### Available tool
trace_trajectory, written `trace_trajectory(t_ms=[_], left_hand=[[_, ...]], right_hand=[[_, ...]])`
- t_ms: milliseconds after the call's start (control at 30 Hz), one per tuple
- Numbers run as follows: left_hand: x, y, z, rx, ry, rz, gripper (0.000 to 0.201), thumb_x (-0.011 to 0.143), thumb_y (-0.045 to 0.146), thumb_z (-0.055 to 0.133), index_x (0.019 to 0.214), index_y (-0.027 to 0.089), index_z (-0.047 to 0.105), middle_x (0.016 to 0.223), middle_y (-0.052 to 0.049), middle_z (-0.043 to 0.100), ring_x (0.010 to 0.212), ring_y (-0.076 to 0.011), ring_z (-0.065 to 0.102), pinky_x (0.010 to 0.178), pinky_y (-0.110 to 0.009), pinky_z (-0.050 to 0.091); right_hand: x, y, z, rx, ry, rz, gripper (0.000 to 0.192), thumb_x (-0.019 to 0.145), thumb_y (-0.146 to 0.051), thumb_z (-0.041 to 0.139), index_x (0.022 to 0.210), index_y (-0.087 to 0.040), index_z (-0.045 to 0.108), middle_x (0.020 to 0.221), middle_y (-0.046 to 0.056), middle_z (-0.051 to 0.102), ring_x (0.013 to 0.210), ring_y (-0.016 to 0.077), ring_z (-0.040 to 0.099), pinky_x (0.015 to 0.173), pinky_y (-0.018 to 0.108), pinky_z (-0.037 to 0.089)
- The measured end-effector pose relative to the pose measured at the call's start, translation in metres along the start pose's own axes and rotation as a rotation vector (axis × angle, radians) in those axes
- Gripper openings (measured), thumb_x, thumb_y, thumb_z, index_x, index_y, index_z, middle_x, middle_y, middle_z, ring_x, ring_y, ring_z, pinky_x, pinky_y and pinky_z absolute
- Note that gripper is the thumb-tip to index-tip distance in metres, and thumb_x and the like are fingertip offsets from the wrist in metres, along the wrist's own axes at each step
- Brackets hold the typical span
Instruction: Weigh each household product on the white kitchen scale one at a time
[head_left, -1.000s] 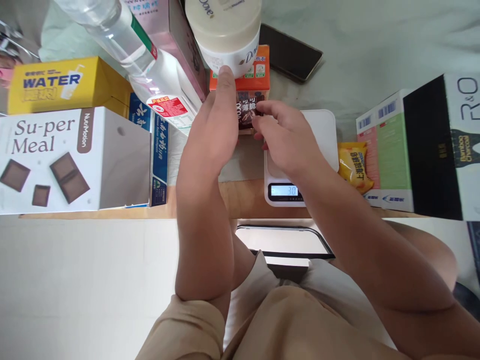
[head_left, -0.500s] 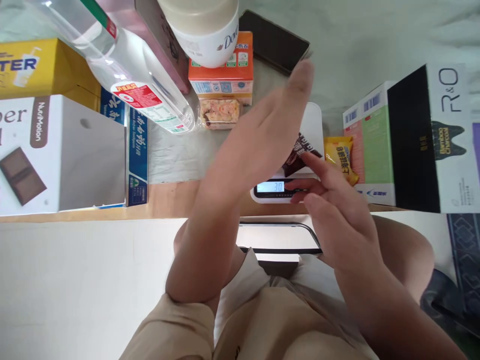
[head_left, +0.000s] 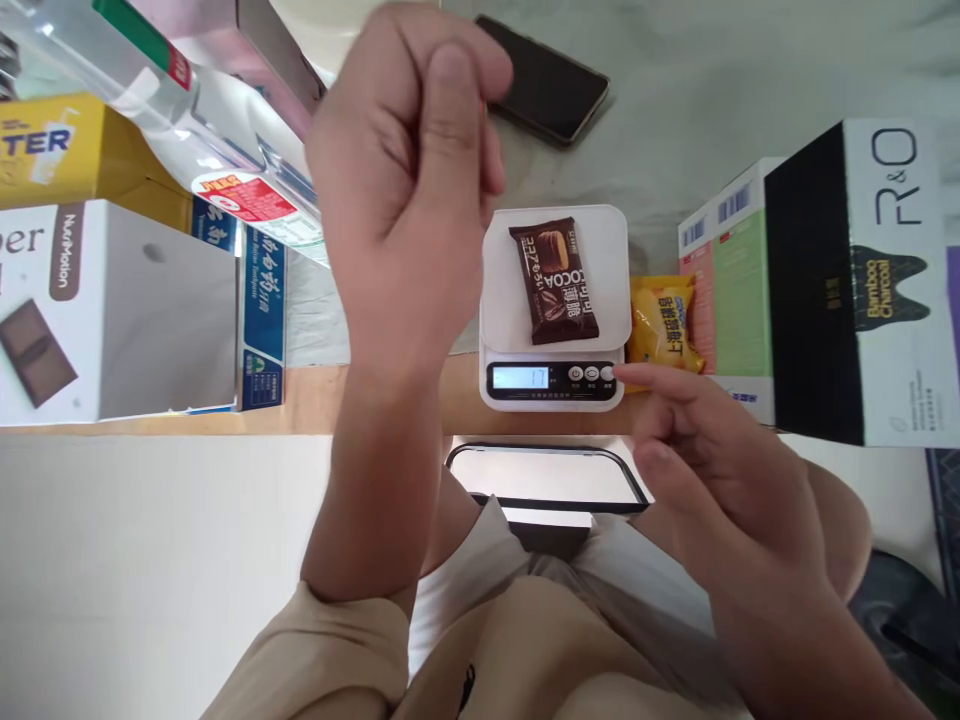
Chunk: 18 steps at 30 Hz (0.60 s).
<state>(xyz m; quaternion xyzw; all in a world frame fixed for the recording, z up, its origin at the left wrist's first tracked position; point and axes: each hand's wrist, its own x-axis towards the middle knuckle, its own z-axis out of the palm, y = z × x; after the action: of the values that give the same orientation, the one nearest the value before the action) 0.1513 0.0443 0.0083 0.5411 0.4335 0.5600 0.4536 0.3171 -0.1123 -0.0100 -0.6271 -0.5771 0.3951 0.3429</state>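
At the far left, a white cardboard carton printed with chocolate squares (head_left: 112, 310) stands in front of a yellow drink box (head_left: 75, 150). Next come a blue toothpaste box (head_left: 262, 315), a clear plastic bottle with a red label (head_left: 244, 195) and, behind it, a pale pink box (head_left: 232, 50).

The left hand (head_left: 409, 170) is up in front of the bottle, thumb laid along curled fingers. Whether anything is inside that curl, I cannot tell. Beyond it lies a black phone (head_left: 551, 80), partly covered by the fingers.

Right of the left hand and closer to the body sits a white plastic kitchen scale (head_left: 615, 250); its display seems to read 17. On its platform, the dark brown cocoa snack packet (head_left: 559, 285) lies flat, its long axis running away from the person, the far end leaning slightly left. The packet is between the hands: right of the left wrist, ahead and left of the right hand (head_left: 724, 460).

The right hand is nearer the scale's buttons, its index fingertip at the rightmost one, touching or almost so. The other fingers are loosely bent and grip nothing. The two hands are well apart.

Just beside the scale is a glossy yellow packet (head_left: 664, 325), then a green-and-pink box (head_left: 739, 270) and a black-and-white box (head_left: 896, 330).
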Motion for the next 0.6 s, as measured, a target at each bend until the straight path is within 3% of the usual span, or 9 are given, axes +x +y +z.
trace_trajectory(t_ms=[100, 200, 300, 400, 500, 533, 600], left_hand=[[-0.001, -0.006, -0.014, -0.052, -0.001, 0.057, 0.034, 0.092, -0.005, 0.042, 0.085, 0.021, 0.064, 0.087, -0.001, 0.057, 0.062, -0.0107, 0.039, 0.056, -0.025, 0.039], [0.001, -0.014, -0.022, -0.117, 0.041, 0.120, 0.035, 0.071, -0.014, 0.045, 0.071, 0.019, 0.056, 0.080, -0.004, 0.049, 0.068, -0.0110, 0.042, 0.058, -0.024, 0.037], [0.002, -0.018, -0.025, -0.132, 0.085, 0.237, 0.032, 0.070, -0.010, 0.040, 0.065, 0.020, 0.051, 0.067, -0.003, 0.043, 0.060, -0.0094, 0.041, 0.058, -0.027, 0.029], [0.001, -0.016, -0.026, -0.116, 0.080, 0.278, 0.030, 0.075, -0.006, 0.038, 0.063, 0.017, 0.054, 0.061, -0.002, 0.041, 0.056, -0.0060, 0.038, 0.059, -0.026, 0.024], [0.000, -0.011, -0.027, -0.163, 0.029, 0.252, 0.034, 0.080, -0.006, 0.040, 0.061, 0.015, 0.058, 0.058, -0.001, 0.041, 0.055, -0.0029, 0.037, 0.058, -0.023, 0.025], [0.000, -0.008, -0.027, -0.233, 0.037, 0.192, 0.035, 0.081, -0.008, 0.041, 0.059, 0.014, 0.058, 0.057, 0.000, 0.040, 0.055, -0.0018, 0.039, 0.057, -0.022, 0.025], [0.002, -0.003, -0.026, -0.415, 0.122, -0.055, 0.035, 0.082, -0.009, 0.045, 0.056, 0.012, 0.055, 0.058, 0.000, 0.040, 0.057, -0.0011, 0.050, 0.054, -0.017, 0.027]], right_hand=[[0.002, 0.002, 0.004, -0.015, 0.011, 0.003, 0.031, 0.099, -0.032, 0.058, 0.130, -0.031, 0.061, 0.073, -0.004, 0.054, 0.062, 0.0038, 0.051, 0.055, 0.018, 0.043], [0.002, 0.004, 0.007, -0.026, 0.025, -0.010, 0.030, 0.099, -0.034, 0.059, 0.129, -0.030, 0.062, 0.075, -0.003, 0.055, 0.064, 0.0042, 0.052, 0.055, 0.018, 0.041], [0.004, 0.005, 0.008, -0.052, 0.047, -0.022, 0.030, 0.099, -0.034, 0.058, 0.128, -0.028, 0.063, 0.078, -0.002, 0.057, 0.065, 0.0049, 0.052, 0.056, 0.020, 0.041], [0.014, -0.002, 0.010, -0.189, 0.117, -0.057, 0.027, 0.097, -0.033, 0.058, 0.122, -0.025, 0.066, 0.077, -0.002, 0.058, 0.065, 0.0066, 0.054, 0.062, 0.023, 0.045], [0.039, -0.019, 0.016, -0.434, 0.170, -0.135, 0.026, 0.093, -0.037, 0.059, 0.109, -0.022, 0.071, 0.079, 0.002, 0.062, 0.072, 0.0124, 0.058, 0.075, 0.033, 0.052], [0.049, -0.026, 0.018, -0.513, 0.152, -0.125, 0.026, 0.091, -0.039, 0.060, 0.107, -0.023, 0.073, 0.083, 0.004, 0.064, 0.076, 0.0151, 0.060, 0.082, 0.038, 0.053], [0.072, -0.042, 0.025, -0.658, 0.083, -0.029, 0.026, 0.090, -0.041, 0.062, 0.107, -0.024, 0.073, 0.094, 0.007, 0.067, 0.086, 0.0206, 0.063, 0.093, 0.050, 0.052]])
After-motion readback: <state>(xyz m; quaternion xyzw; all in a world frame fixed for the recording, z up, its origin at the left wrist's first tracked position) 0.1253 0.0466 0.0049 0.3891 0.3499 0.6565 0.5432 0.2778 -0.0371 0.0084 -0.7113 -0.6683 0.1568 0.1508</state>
